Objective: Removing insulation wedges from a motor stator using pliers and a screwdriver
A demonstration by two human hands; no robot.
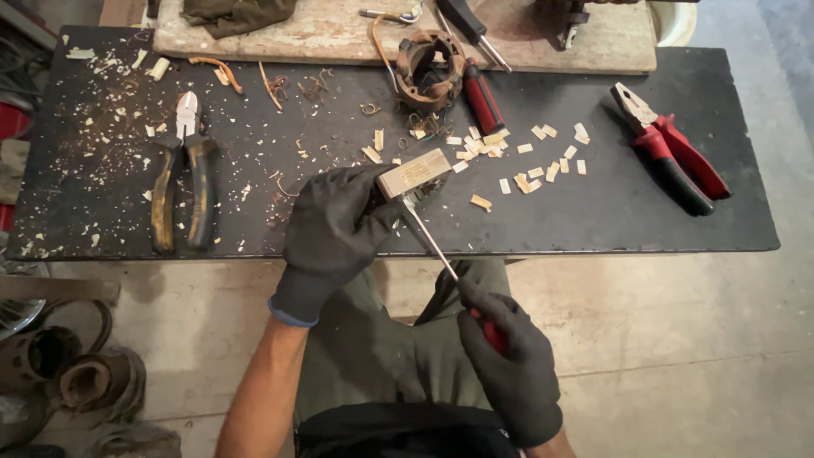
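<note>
On the dark surface [593, 220], yellow-handled cutters [182, 174] lie at left. The left hand [335, 233] has its fingers clamped on a small tan block [414, 172] at the near edge. The right hand [509, 365], fingers closed round a red-handled screwdriver [432, 242], should keep the push steady and in line. Its shaft runs diagonally, tip up-left into the block. Red pliers [674, 153] lie at right.

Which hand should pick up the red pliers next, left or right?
Right, probably. The red pliers lie on the table's right side, nearer the right hand, though it holds the screwdriver. The left hand grips the small metal block.
</note>
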